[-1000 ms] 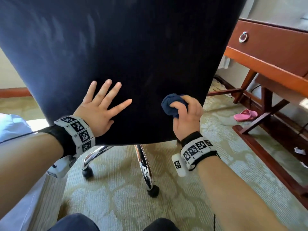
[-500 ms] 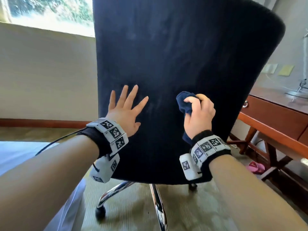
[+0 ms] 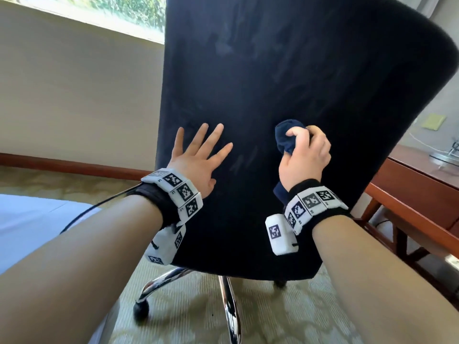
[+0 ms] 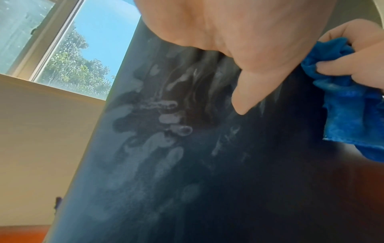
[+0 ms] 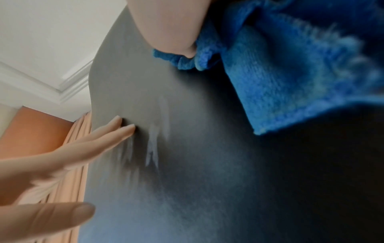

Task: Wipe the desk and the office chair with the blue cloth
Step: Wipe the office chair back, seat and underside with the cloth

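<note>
The big dark back of the office chair (image 3: pixel 285 95) fills the middle of the frame. The blue cloth (image 3: pixel 288 140) is bunched up and held tight in the right hand (image 3: pixel 304 157), pressed on the chair back at center right. The left hand (image 3: pixel 196 157) is laid flat beside it, fingers spread wide. The desk (image 3: pixel 417 189) is seen at the right edge.

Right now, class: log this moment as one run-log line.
left hand: flat on chair back | right hand: grips blue cloth against it | desk: untouched
</note>
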### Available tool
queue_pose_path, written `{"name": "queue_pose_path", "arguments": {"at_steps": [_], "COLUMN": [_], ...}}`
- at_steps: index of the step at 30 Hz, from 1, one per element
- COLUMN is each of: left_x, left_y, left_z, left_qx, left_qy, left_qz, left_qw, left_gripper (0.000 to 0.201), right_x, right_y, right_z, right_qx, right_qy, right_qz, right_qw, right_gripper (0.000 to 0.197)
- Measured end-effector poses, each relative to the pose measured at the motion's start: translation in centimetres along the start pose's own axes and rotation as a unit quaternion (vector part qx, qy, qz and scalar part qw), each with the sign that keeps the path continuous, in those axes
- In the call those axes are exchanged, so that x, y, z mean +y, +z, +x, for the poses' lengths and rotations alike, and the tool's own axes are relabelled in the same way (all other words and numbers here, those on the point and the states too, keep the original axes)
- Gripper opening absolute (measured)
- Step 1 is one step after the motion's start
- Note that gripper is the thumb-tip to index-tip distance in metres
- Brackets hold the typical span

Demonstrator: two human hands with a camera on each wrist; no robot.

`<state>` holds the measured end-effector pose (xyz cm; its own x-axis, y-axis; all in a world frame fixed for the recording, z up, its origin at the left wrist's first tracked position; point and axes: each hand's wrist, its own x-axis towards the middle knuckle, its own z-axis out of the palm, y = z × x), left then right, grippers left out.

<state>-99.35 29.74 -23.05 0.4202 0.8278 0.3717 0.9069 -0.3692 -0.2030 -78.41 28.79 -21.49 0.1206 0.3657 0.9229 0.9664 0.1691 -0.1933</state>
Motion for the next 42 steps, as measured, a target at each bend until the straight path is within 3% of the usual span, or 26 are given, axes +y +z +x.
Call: {"name": "queue_pose_path", "arguments": {"at_steps": [7,17,23,27,32,35,38,42], "left_x": [-1.7,-0.7,1.3,3.1,5.4,7.0,9.0,11.4], "left_y": [2.3,3.8,3.8,3.7,3.9,2.4,-0.2,-6.0], "left_z": [0.8,1.9,1.7,1.5,2.0,2.6,2.5,3.6], "left_qx": [0.048,0.101,0.137,0.168,0.200,0.188,0.153,0.132], "left_qy": [0.059,0.108,0.102,0.088,0.103,0.070,0.040,0.076], "left_qz": [0.032,-0.034,-0.044,-0.036,0.004,0.009,-0.007,-0.063], "left_qw": [0.997,0.988,0.984,0.981,0.974,0.980,0.987,0.986], "left_gripper": [0.087,0.090,0.089,0.086,0.087,0.087,0.083,0.065], "right_x": [-0.1,0.2,1.1,2.5,5.4,7.4,9.0,10.4], "right_y": [1.6,0.7,0.0,-0.8,-1.1,-2.4,-4.9,-9.7], "right_z": [-0.8,-0.7,-0.7,-0.6,-0.2,0.6,1.6,5.0], "right_qx": [0.049,0.030,0.012,-0.006,0.017,-0.028,-0.115,-0.280], "right_qy": [-0.012,0.026,0.073,0.049,-0.039,-0.085,-0.094,0.054], "right_qz": [-0.051,-0.108,-0.070,-0.055,0.011,0.084,0.151,0.279], "right_qw": [0.997,0.993,0.995,0.997,0.999,0.992,0.977,0.917], "right_gripper": [0.049,0.050,0.038,0.038,0.034,0.036,0.037,0.046]}}
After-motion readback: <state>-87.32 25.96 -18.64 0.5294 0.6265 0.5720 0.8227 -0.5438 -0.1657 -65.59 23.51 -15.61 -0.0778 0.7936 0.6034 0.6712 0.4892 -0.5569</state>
